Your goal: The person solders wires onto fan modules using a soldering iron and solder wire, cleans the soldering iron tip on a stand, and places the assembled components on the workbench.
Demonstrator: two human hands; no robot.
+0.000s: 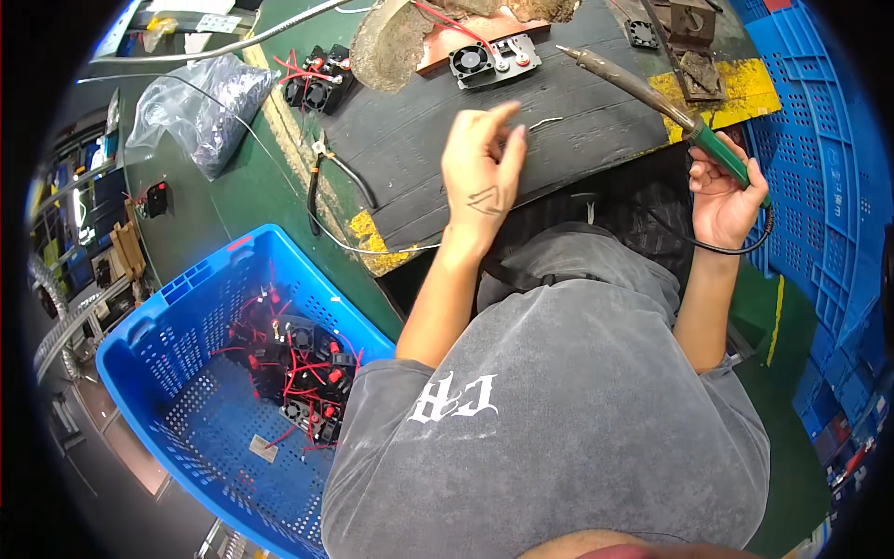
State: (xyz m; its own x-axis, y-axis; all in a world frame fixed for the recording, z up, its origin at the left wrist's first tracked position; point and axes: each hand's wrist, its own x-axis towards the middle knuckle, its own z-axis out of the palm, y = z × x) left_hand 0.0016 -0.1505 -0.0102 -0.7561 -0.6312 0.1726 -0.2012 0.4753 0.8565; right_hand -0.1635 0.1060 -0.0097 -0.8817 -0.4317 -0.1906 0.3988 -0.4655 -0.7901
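My right hand (pixel 724 191) is closed round the green handle of a soldering iron (pixel 643 91), its tip pointing up and left. My left hand (pixel 482 163) is half curled over the black work board (pixel 596 116). A thin solder wire (pixel 548 122) sticks out past its thumb and index finger, and the strand passes under my wrist toward the left; the pinch itself is partly hidden. Just beyond the left hand, a small fan unit (pixel 494 62) with red wires lies against a copper-coloured block (pixel 507 28). The iron's tip is to its right, apart from it.
Left of the board lie cutting pliers (pixel 315 186), several fan units (pixel 321 79) and a clear plastic bag (pixel 209 112). A blue basket (pixel 130 391) of wired fans stands lower left. Another fan (pixel 642 34) sits near a metal stand (pixel 694 56). Blue crates (pixel 801 140) rise at right.
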